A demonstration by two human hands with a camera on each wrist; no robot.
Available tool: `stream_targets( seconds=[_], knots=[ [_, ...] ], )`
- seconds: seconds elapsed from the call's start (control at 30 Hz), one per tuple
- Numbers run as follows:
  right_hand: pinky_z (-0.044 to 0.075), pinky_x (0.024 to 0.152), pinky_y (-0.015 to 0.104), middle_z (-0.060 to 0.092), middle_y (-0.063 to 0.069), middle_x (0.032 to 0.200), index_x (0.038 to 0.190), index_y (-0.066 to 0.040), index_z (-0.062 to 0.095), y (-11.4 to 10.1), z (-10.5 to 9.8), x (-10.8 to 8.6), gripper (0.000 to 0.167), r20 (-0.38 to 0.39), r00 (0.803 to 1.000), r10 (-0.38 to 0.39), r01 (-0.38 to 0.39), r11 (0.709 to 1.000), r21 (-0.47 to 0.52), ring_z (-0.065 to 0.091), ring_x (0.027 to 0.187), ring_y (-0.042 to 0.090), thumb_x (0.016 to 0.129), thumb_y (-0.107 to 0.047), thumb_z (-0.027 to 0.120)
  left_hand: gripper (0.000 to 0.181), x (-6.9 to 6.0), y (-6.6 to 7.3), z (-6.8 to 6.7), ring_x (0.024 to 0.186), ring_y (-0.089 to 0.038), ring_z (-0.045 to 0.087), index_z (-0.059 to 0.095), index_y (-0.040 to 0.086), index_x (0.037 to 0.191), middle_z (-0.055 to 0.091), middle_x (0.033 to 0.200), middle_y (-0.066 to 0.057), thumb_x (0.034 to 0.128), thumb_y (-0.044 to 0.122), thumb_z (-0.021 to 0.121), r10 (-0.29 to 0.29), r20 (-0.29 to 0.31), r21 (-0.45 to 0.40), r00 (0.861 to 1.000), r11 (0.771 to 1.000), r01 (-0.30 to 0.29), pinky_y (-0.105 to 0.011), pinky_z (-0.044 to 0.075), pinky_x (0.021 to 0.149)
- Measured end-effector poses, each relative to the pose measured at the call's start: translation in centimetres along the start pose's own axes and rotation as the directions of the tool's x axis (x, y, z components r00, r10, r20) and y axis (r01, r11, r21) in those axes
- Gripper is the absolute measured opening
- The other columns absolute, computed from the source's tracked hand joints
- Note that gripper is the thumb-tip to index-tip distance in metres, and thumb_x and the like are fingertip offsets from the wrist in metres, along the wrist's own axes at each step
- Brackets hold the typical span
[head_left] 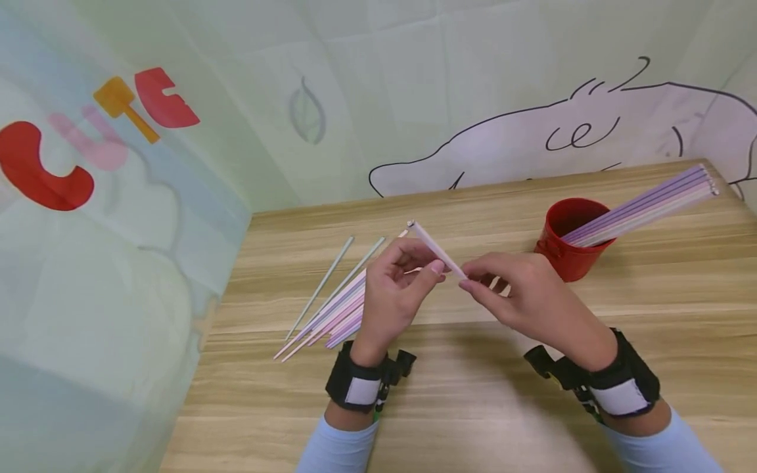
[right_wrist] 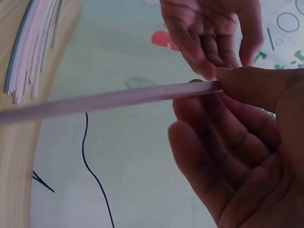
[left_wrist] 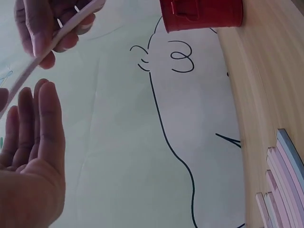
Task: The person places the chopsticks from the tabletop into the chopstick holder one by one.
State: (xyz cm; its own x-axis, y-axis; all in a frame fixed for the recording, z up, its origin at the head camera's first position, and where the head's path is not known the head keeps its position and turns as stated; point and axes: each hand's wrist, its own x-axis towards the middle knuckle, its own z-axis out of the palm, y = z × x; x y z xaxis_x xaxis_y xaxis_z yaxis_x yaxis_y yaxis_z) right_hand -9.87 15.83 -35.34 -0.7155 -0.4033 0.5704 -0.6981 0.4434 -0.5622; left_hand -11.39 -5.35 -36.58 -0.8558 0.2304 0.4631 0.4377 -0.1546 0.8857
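A slim, pale pink stick point(head_left: 434, 248) slants between both hands above the table. My right hand point(head_left: 526, 289) pinches its lower end between thumb and fingertips, and the right wrist view shows the thumb lying over the stick. Close beside it is my left hand point(head_left: 393, 289), its thumb at the stick. In the left wrist view the left fingers point(left_wrist: 50, 123) are straight and stand apart from the stick. Behind the left hand lies a loose pile of pink, purple and bluish sticks point(head_left: 337, 315), partly hidden by that hand.
A red bucket point(head_left: 568, 263) stands at the right rear of the wooden table point(head_left: 473, 407), holding a leaning bundle of purple and pink sticks point(head_left: 644, 203). Two pale green sticks lie left of the pile. A printed cloth point(head_left: 414, 79) hangs behind the table and at its left.
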Motion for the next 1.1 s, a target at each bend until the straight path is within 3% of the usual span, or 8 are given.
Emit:
stream_targets(
  seconds=[0.1, 0.23, 0.33, 0.47, 0.63, 0.83, 0.97, 1.1],
  knots=[
    [0.056, 0.061, 0.020, 0.073, -0.003, 0.086, 0.101, -0.006, 0.076, 0.4, -1.3, -0.1, 0.026, -0.100, 0.995, -0.015, 0.016, 1.000, 0.005, 0.065, 0.070, 0.005, 0.078, 0.002, 0.084, 0.020, 0.2, -0.3, 0.0, 0.089, -0.027, 0.070, 0.064, -0.005, 0.112, 0.067, 0.100, -0.016, 0.0943, 0.003, 0.067, -0.031, -0.001, 0.064, 1.000, 0.998, 0.031, -0.038, 0.060, 0.074],
    [0.053, 0.065, 0.013, 0.074, 0.004, 0.088, 0.103, 0.001, 0.073, 0.7, -3.5, -0.4, 0.033, -0.260, 0.966, 0.013, -0.016, 1.000, -0.011, 0.066, 0.069, 0.004, 0.073, 0.011, 0.083, 0.017, 0.3, -0.8, -0.3, 0.089, -0.021, 0.069, 0.069, 0.001, 0.111, 0.070, 0.099, -0.008, 0.0961, 0.010, 0.068, -0.080, -0.006, 0.188, 0.997, 0.979, 0.080, -0.034, 0.058, 0.071],
    [0.052, 0.069, 0.012, 0.073, 0.005, 0.089, 0.104, 0.006, 0.070, 0.8, -4.9, -0.7, 0.032, -0.356, 0.931, 0.082, -0.085, 0.996, 0.009, 0.066, 0.072, 0.002, 0.074, 0.014, 0.080, 0.016, 0.3, -1.2, -0.5, 0.090, -0.016, 0.068, 0.070, 0.006, 0.110, 0.070, 0.100, -0.002, 0.0967, 0.015, 0.068, -0.099, 0.000, 0.286, 0.995, 0.954, 0.095, -0.037, 0.058, 0.072],
    [0.052, 0.072, 0.012, 0.071, -0.003, 0.091, 0.105, 0.010, 0.068, 1.0, -6.4, -1.1, 0.028, -0.474, 0.864, 0.171, -0.169, 0.985, 0.046, 0.066, 0.075, 0.003, 0.078, 0.012, 0.077, 0.016, 0.4, -2.0, -0.9, 0.088, -0.010, 0.066, 0.072, 0.010, 0.110, 0.070, 0.097, 0.003, 0.0962, 0.017, 0.067, -0.101, 0.007, 0.435, 0.995, 0.896, 0.088, -0.038, 0.058, 0.072],
    [0.051, 0.074, 0.012, 0.070, -0.008, 0.093, 0.107, 0.016, 0.064, 1.8, -8.0, -1.8, 0.027, -0.580, 0.779, 0.239, -0.236, 0.968, 0.082, 0.066, 0.076, 0.006, 0.083, 0.006, 0.075, 0.018, 0.4, -2.7, -1.4, 0.082, -0.010, 0.064, 0.073, 0.008, 0.109, 0.069, 0.088, 0.003, 0.0938, 0.017, 0.070, -0.109, 0.006, 0.628, 0.994, 0.774, 0.081, -0.035, 0.056, 0.071],
    [0.050, 0.075, 0.012, 0.072, -0.009, 0.095, 0.108, 0.002, 0.069, 3.1, -9.6, -2.5, 0.018, -0.654, 0.703, 0.280, -0.294, 0.951, 0.092, 0.067, 0.073, 0.003, 0.090, -0.001, 0.071, 0.022, 0.2, -3.4, -2.0, 0.081, -0.017, 0.066, 0.074, 0.009, 0.111, 0.069, 0.085, 0.002, 0.0926, 0.022, 0.070, -0.185, -0.015, 0.815, 0.983, 0.567, 0.119, -0.033, 0.050, 0.069],
    [0.050, 0.076, 0.013, 0.073, -0.008, 0.099, 0.113, -0.006, 0.068, 3.6, -10.1, -2.8, 0.020, -0.679, 0.645, 0.352, -0.369, 0.921, 0.127, 0.068, 0.077, 0.004, 0.093, -0.005, 0.068, 0.026, 0.0, -3.9, -2.5, 0.081, -0.018, 0.065, 0.075, 0.009, 0.111, 0.071, 0.088, -0.002, 0.0913, 0.024, 0.071, -0.268, -0.033, 0.883, 0.963, 0.444, 0.154, -0.033, 0.050, 0.064],
    [0.049, 0.072, 0.013, 0.073, -0.009, 0.100, 0.114, -0.011, 0.069, 3.8, -10.4, -2.9, 0.020, -0.699, 0.579, 0.420, -0.477, 0.870, 0.127, 0.068, 0.078, 0.003, 0.094, -0.010, 0.068, 0.028, -0.2, -4.6, -3.0, 0.079, -0.016, 0.064, 0.075, 0.009, 0.111, 0.070, 0.088, -0.003, 0.0915, 0.029, 0.072, -0.358, -0.060, 0.918, 0.932, 0.347, 0.193, -0.032, 0.049, 0.060]
  ],
)
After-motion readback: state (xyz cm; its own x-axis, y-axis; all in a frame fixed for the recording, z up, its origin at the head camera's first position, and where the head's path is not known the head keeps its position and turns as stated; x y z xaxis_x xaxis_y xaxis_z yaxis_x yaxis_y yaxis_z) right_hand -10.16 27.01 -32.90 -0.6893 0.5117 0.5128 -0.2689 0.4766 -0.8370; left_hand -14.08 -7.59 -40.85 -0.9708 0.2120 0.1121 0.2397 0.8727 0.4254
